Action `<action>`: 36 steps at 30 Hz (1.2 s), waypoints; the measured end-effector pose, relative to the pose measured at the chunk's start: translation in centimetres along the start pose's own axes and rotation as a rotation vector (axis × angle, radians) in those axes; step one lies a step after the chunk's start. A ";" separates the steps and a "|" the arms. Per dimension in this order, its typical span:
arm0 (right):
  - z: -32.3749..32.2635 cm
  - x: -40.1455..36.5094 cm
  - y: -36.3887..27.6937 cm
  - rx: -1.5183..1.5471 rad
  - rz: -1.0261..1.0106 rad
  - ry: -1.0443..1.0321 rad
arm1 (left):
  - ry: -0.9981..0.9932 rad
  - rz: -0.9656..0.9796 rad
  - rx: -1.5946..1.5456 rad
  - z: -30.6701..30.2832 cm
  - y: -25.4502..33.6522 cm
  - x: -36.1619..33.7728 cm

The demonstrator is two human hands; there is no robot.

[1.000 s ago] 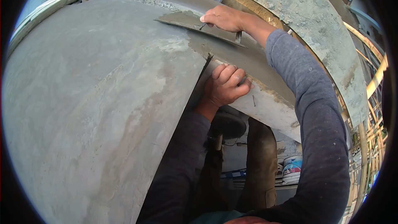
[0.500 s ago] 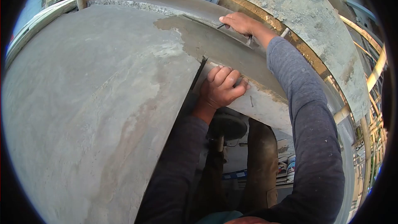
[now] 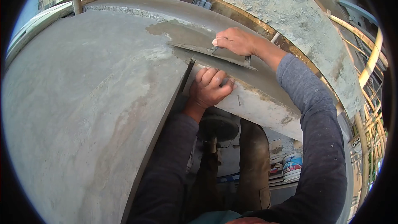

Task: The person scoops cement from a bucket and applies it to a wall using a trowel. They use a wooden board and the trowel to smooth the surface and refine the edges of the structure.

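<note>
My right hand point(image 3: 237, 41) is closed round the handle of a plastering trowel point(image 3: 198, 50). The trowel's long, narrow blade is tilted against a darker, damp strip of cement point(image 3: 271, 88) along the ledge. Lower and to the left, my left hand point(image 3: 210, 87) has its fingers curled over the top edge of a pale board point(image 3: 267, 114) that fronts this strip. A nail point(image 3: 239, 100) sticks out of the board beside the thumb. The left palm and whatever lies beneath it are hidden.
A broad grey cement slab point(image 3: 91, 99) fills the left side. Below the board are a dark round pan point(image 3: 217, 129) and a paint bucket point(image 3: 292, 164). Rough, debris-covered concrete point(image 3: 265, 0) lies beyond the ledge, with bamboo poles point(image 3: 372, 64) at the right.
The trowel has moved toward me over the damp strip, and its blade now shows more plainly. My left hand stays on the board's edge. The whole view has shifted slightly.
</note>
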State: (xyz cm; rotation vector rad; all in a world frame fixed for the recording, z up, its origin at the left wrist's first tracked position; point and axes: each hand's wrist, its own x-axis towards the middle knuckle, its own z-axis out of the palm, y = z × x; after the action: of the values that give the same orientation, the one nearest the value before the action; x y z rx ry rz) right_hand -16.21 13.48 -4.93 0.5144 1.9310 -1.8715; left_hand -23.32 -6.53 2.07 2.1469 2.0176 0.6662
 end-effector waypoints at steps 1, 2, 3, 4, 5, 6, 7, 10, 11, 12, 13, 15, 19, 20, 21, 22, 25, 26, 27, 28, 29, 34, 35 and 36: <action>-0.4 -1.3 -0.1 0.001 0.006 0.015 | 0.007 -0.015 0.001 0.0 0.1 0.0; -0.7 -2.6 0.2 0.040 -0.021 -0.017 | 0.010 -0.030 0.002 0.0 0.2 0.0; -0.8 -3.5 0.7 0.080 -0.052 -0.054 | -0.007 -0.026 0.005 0.0 0.1 0.0; -0.9 -4.3 1.5 0.084 -0.055 -0.052 | -0.011 -0.023 0.007 -0.1 0.1 0.0; -1.1 -5.0 2.1 0.124 -0.035 0.046 | -0.017 -0.023 0.006 -0.1 0.0 0.1; -0.9 -5.3 2.7 0.168 -0.010 0.143 | -0.028 -0.024 0.000 -0.2 0.1 0.0; -0.5 -5.1 3.2 0.177 -0.008 0.141 | -0.036 -0.026 -0.003 -0.3 0.2 -0.1; -0.1 -3.3 1.4 0.038 -0.048 0.172 | -0.019 -0.024 -0.004 -0.1 0.1 -0.1; 0.4 -2.4 0.1 -0.014 -0.082 0.151 | -0.020 -0.019 -0.010 -0.1 0.1 -0.1; 0.8 -1.6 -0.7 -0.069 -0.116 0.129 | -0.017 -0.016 -0.015 -0.1 0.0 -0.1; 1.0 -1.1 -1.0 -0.072 -0.116 0.125 | -0.015 -0.020 -0.015 -0.1 0.0 -0.1; 1.5 -0.3 -1.2 -0.108 -0.120 0.128 | -0.015 -0.014 0.008 0.0 0.0 -0.3; 1.9 -1.2 -2.0 -0.155 -0.039 0.181 | -0.024 -0.011 -0.010 -0.1 0.0 -0.2; 1.9 -1.6 -2.4 -0.169 -0.011 0.175 | -0.016 0.001 -0.010 -0.1 0.1 0.0; 1.8 -1.7 -2.5 -0.179 0.017 0.170 | -0.016 -0.011 -0.013 -0.1 0.1 0.1; 1.8 -2.2 -1.9 -0.177 0.016 0.181 | -0.021 -0.025 -0.018 -0.2 0.1 0.0; 1.2 -5.6 1.9 -0.247 0.195 0.116 | -0.037 -0.019 0.001 -0.3 0.1 0.1; 0.7 -7.4 3.4 -0.256 0.281 0.049 | -0.041 -0.025 -0.003 -0.3 0.0 0.0; 0.9 -9.2 5.0 -0.284 0.287 0.093 | -0.050 -0.015 -0.003 -0.3 -0.1 -0.2; 1.1 -10.7 6.4 -0.313 0.294 0.140 | -0.056 -0.003 -0.003 -0.2 0.0 -0.2; 0.8 -11.8 7.5 -0.313 0.298 0.142 | -0.055 -0.001 -0.006 -0.2 0.2 -0.3; 1.0 -9.0 9.5 -0.202 0.382 0.117 | -0.042 -0.018 0.010 -0.3 0.2 -0.1; 1.1 -6.9 8.5 -0.154 0.323 0.099 | -0.046 -0.019 0.010 -0.2 0.2 -0.2; 1.4 -4.0 6.9 -0.105 0.266 0.084 | -0.040 -0.017 0.004 -0.1 0.1 -0.3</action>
State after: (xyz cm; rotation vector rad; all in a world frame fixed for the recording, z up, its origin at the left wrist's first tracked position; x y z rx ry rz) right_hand -9.11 12.36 -8.77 0.7849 1.8947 -1.5973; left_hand -23.24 -6.89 2.10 2.1253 2.0163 0.6128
